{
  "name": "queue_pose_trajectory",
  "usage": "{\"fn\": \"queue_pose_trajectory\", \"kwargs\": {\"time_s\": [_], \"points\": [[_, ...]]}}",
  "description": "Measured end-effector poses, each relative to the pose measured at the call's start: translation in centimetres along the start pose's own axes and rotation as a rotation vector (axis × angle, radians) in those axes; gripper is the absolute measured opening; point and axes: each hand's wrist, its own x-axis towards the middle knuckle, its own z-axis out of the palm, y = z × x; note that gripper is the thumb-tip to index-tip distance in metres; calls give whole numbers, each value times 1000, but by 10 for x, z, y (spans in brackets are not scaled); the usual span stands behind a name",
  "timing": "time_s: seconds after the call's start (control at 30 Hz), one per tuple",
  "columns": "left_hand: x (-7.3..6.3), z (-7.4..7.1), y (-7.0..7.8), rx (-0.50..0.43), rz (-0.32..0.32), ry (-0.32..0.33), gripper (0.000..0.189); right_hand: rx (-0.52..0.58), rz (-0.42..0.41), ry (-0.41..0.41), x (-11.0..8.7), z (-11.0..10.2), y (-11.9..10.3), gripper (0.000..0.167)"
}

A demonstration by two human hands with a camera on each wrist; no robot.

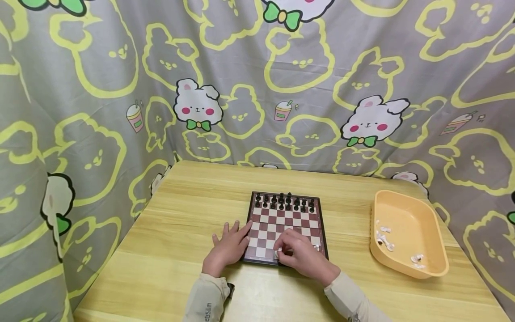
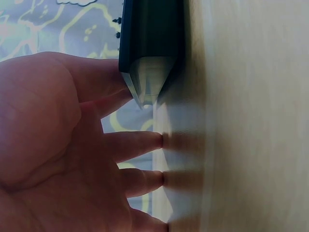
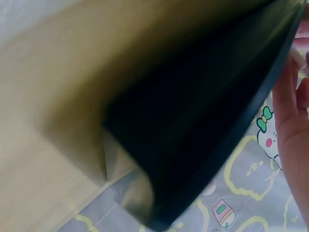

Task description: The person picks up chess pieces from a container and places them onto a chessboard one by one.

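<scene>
A folding chessboard (image 1: 261, 239) lies on the table, with rows of black chess pieces (image 1: 288, 201) along its far side. My left hand (image 1: 229, 250) is at the board's left edge, fingers spread; in the left wrist view its fingertips (image 2: 157, 140) touch the table and the thumb meets the board's dark side. Over the near rows, my right hand (image 1: 299, 252) pinches a small white chess piece (image 1: 276, 255) near the front edge. Part of that piece is hidden by the fingers. White chess pieces (image 1: 316, 247) show just beyond the right hand, partly covered by it.
An orange-yellow plastic tray (image 1: 410, 197) stands to the right of the board, with several white chess pieces (image 1: 385, 241) lying in it. The wooden table (image 1: 193, 201) ends at a grey patterned curtain (image 1: 241, 129) at the back and sides.
</scene>
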Motion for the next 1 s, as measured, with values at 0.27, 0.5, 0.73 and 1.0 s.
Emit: {"fn": "queue_pose_trajectory", "kwargs": {"time_s": [0.27,0.5,0.73,1.0], "points": [[0,0,1,2,1,3,50,-44,10,-16,1,0,1,14],[0,0,1,5,-2,5,50,-36,15,-50,3,-1,-1,17],[-1,0,1,-4,-2,3,50,-54,54,-101,5,-5,-2,14],[1,2,-1,34,6,7,50,-64,71,-110,6,-4,-4,14]]}}
